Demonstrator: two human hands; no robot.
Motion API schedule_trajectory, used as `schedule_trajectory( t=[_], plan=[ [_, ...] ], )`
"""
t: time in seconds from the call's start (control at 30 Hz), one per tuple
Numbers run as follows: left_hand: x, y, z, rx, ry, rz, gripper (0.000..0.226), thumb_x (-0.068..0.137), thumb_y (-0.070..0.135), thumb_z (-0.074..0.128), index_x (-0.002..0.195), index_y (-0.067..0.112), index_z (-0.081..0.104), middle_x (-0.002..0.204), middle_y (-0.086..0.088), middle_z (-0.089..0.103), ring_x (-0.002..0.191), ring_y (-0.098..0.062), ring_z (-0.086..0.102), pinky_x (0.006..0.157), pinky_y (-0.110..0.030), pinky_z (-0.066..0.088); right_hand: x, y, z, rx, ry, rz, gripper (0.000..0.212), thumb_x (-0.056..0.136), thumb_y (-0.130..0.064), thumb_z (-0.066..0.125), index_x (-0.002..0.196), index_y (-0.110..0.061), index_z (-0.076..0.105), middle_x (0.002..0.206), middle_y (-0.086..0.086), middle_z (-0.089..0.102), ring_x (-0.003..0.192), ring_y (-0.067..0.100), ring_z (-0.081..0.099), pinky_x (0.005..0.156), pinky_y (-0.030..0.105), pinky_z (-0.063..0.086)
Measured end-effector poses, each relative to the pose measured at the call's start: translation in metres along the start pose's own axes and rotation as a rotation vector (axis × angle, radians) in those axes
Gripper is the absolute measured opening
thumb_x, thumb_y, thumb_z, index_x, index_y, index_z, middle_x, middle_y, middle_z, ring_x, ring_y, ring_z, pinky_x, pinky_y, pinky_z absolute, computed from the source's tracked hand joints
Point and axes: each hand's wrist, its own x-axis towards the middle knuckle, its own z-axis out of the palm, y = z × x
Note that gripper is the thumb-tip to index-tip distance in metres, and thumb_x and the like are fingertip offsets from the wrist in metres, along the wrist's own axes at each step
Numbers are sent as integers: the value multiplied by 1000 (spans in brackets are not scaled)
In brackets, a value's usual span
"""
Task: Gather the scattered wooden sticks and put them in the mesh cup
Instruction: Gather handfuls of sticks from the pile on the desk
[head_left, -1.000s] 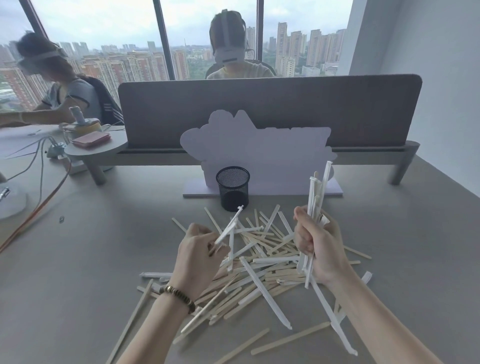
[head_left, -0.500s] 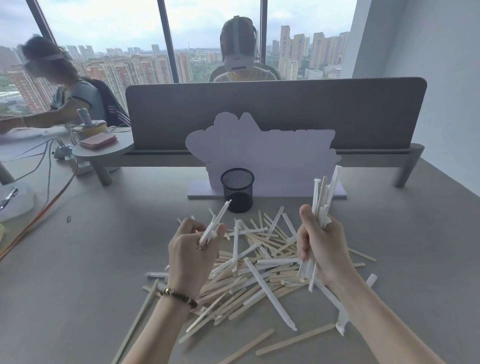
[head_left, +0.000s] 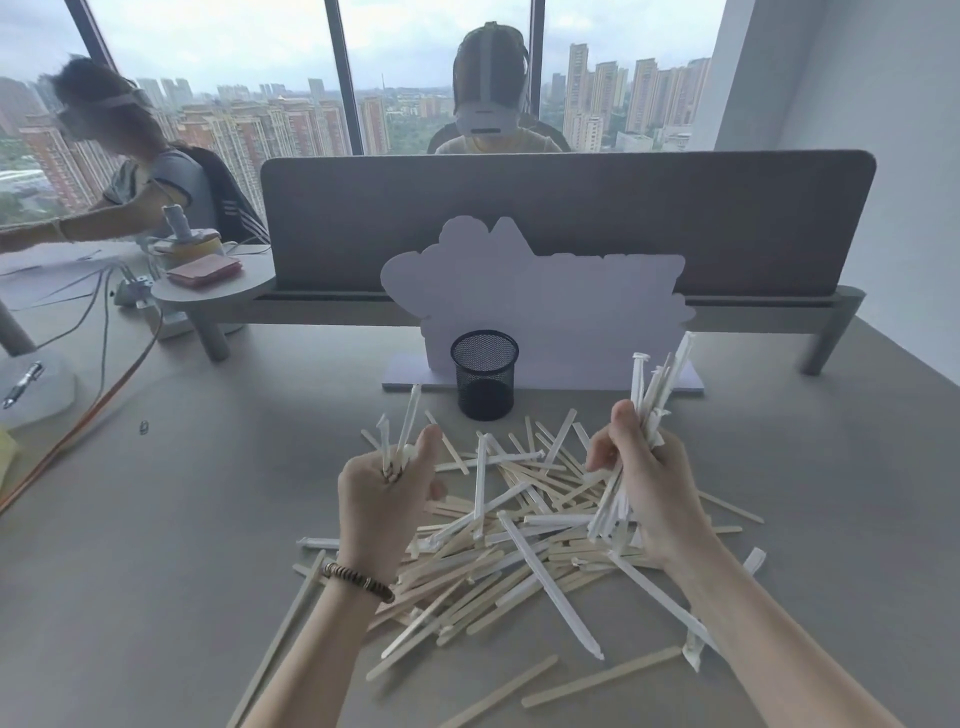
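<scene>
Wooden sticks (head_left: 519, 540) fill both fists before round mesh cup (head_left: 484, 375).

high-rise office: desk divider (head_left: 566, 218), windows (head_left: 208, 78).

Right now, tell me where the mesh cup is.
The mesh cup stands upright at centre on the table, beyond the stick pile, before the white cutout board.

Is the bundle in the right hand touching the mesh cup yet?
Apart. The head view shows the right hand holding its bundle of sticks upright, well right of the mesh cup, with bare table between them.
</scene>
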Motion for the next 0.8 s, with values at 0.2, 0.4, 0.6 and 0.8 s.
schedule_trajectory(
  t=[0.2, 0.4, 0.6, 0.8],
  plan=[
    [10, 19, 1, -188, 73, 56, 49, 90, 20, 69, 51, 11, 41, 36, 9, 34, 33, -8, 32, 39, -18, 31, 0, -9, 5, -6, -17, -68, 62, 92, -49, 50, 55, 1, 50, 44, 5, 49, 42, 19, 48, 53, 36, 47],
    [14, 12, 2, -245, -80, 61, 37, 85, 15, 75, 67, -3, 48, 49, -11, 42, 38, -18, 38, 43, -30, 44, -1, -8, 6, 79, -13, -38, 47, 85, -41, 66, 58, -6, 49, 46, 3, 46, 43, 14, 43, 48, 20, 44],
    [16, -9, 3, -176, -106, 61, 22, 87, 14, 73, 78, 5, 55, 50, -14, 53, 41, -23, 47, 46, -32, 47, 1, 2, 5, 29, -63, -59, 26, 84, -14, 76, 71, -3, 57, 60, 14, 61, 53, 16, 61, 52, 16, 48],
    [15, -16, 7, -145, -93, 60, 56, 88, 21, 72, 63, -10, 33, 48, -27, 34, 40, -20, 34, 44, -37, 37, -1, 7, 12, -50, -85, -30, 47, 75, -37, 76, 70, 1, 50, 49, 6, 51, 43, 17, 49, 50, 28, 48]
  ],
)
